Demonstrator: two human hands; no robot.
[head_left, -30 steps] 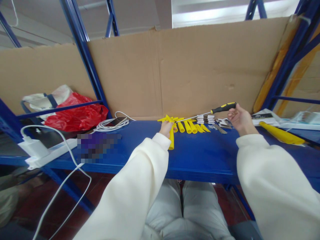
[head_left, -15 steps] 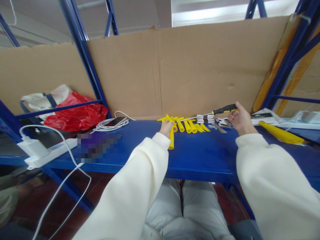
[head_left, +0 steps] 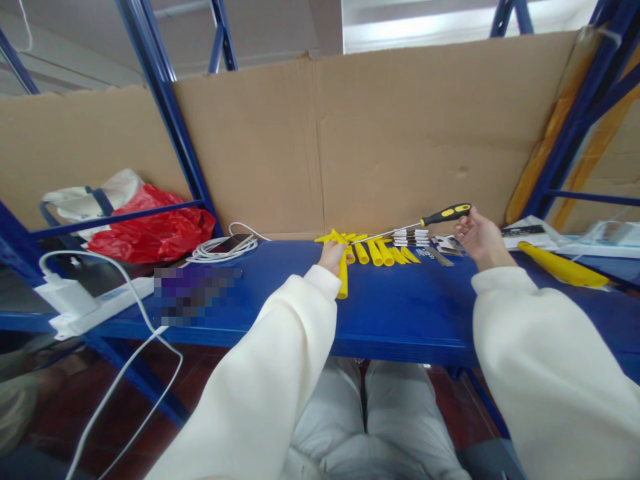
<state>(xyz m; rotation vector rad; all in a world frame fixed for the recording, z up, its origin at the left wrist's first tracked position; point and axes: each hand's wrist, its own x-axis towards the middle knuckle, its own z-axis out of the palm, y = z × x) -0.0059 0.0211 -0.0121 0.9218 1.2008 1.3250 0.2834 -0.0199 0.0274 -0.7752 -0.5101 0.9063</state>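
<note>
My left hand (head_left: 332, 256) is closed around a yellow tapered tube (head_left: 343, 285), whose wide end points down over the blue shelf. In my right hand (head_left: 480, 237), the fingers grip the butt end of a screwdriver (head_left: 446, 214) with a black and yellow handle. Its long metal shaft slants down to the left and reaches the yellow piece at my left hand; the tip is hidden there. Several more yellow tubes (head_left: 375, 254) and thin yellow wedge-shaped pieces (head_left: 411, 255) lie in a row behind and between my hands.
Small white-and-black packs (head_left: 411, 237) and a grey metal strip (head_left: 440, 257) lie near my right hand. A large yellow tube (head_left: 563, 265) rests at the right. Leftward are a coiled white cable (head_left: 215, 252), a power strip (head_left: 107, 303) and a red bag (head_left: 150, 227). Cardboard (head_left: 400, 133) stands behind.
The screwdriver's handle has turned about its length, so more yellow patches face me. The fingers of my right hand have shifted slightly on it. My left hand stays in place.
</note>
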